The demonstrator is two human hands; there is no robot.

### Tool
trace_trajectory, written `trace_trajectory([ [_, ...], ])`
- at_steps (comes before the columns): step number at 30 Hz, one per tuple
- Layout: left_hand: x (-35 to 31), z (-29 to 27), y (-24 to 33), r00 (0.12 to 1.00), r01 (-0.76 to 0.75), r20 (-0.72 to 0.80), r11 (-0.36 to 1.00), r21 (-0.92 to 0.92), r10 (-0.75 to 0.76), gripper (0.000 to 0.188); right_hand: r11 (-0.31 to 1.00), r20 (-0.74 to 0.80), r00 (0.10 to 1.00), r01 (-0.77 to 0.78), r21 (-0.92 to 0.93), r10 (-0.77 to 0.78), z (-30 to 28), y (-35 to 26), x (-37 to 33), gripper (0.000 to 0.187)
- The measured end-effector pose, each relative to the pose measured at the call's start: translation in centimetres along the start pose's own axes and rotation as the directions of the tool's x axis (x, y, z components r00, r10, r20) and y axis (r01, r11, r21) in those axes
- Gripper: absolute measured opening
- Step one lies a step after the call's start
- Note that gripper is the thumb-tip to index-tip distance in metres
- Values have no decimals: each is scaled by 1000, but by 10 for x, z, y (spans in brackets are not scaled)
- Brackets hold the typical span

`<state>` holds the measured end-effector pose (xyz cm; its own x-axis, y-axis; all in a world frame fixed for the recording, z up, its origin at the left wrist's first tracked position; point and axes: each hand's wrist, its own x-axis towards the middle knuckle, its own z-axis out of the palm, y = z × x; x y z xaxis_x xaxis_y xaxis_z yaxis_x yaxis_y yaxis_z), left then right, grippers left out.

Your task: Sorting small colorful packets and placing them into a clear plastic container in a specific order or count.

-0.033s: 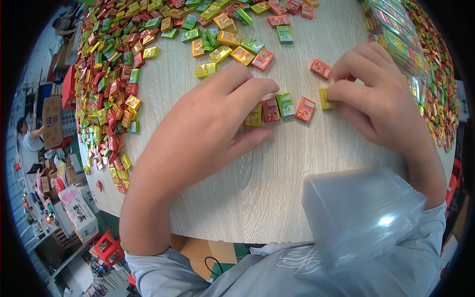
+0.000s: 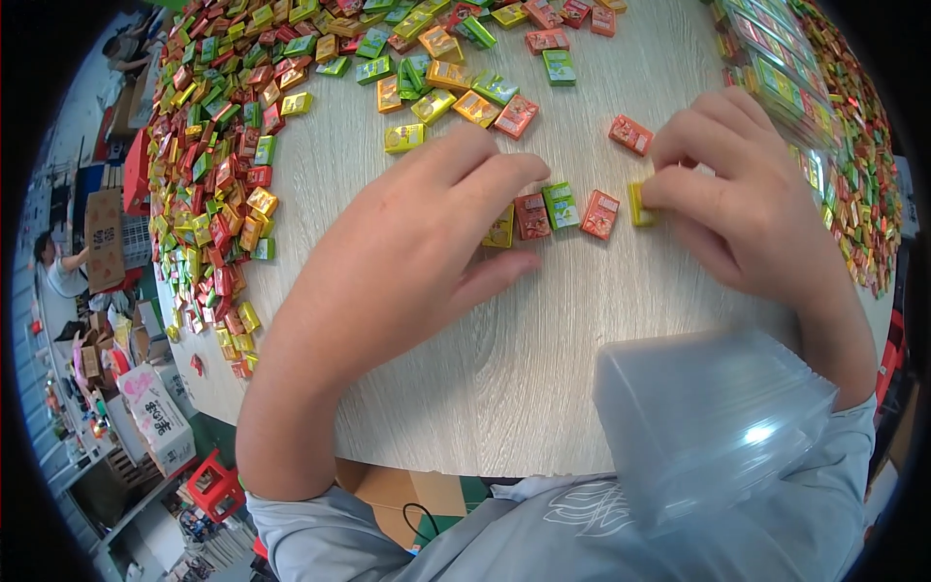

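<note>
Small printed boxes in several colours lie in a loose row on the table in front of me. My left hand [image 2: 417,218] has its thumb and fingers apart around the row's left end, where a yellow box [image 2: 499,229] is partly covered by the hand. Beside it, a dark red box [image 2: 531,216] and a green box [image 2: 561,206] lie close together. A red-orange box [image 2: 600,214] sits a little apart. The fingertips of my right hand [image 2: 722,184] close on another yellow box [image 2: 638,205], partly hidden by them. Another red box [image 2: 631,135] lies just beyond.
A stack of clear plastic trays [image 2: 708,417] stands at the near right, against my shirt. Loose boxes [image 2: 228,184] heap along the left and far side. Filled clear packs [image 2: 776,58] are stacked at the far right. A red stool [image 2: 213,488] stands below left.
My right hand has shifted very slightly, its fingertips moving a little on the yellow box. My left hand and the row look almost the same.
</note>
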<state>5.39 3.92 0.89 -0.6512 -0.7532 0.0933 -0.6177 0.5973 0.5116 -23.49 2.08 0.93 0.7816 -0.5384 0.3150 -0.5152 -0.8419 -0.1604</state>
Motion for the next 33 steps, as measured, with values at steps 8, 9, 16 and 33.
trace_trajectory([
  [8, 3, 3, 7, 1000, 7, 18, 1000, 19, -7, 46, 996, -8, 1000, 14, 89, -14, 4, -10, 2, 28],
  [9, 3, 3, 7, 1000, 7, 20, 1000, 18, -7, 46, 996, -8, 1000, 2, 87, -1, 4, -10, 3, 28],
  [16, 3, 8, 10, 998, 62, -15, 998, -9, -63, 38, 998, 15, 1000, -16, 62, 15, 11, -11, 4, 35],
  [33, 6, 11, 15, 996, 30, -82, 999, 39, -27, 39, 991, -5, 998, -57, 119, 58, 17, -10, 7, 43],
])
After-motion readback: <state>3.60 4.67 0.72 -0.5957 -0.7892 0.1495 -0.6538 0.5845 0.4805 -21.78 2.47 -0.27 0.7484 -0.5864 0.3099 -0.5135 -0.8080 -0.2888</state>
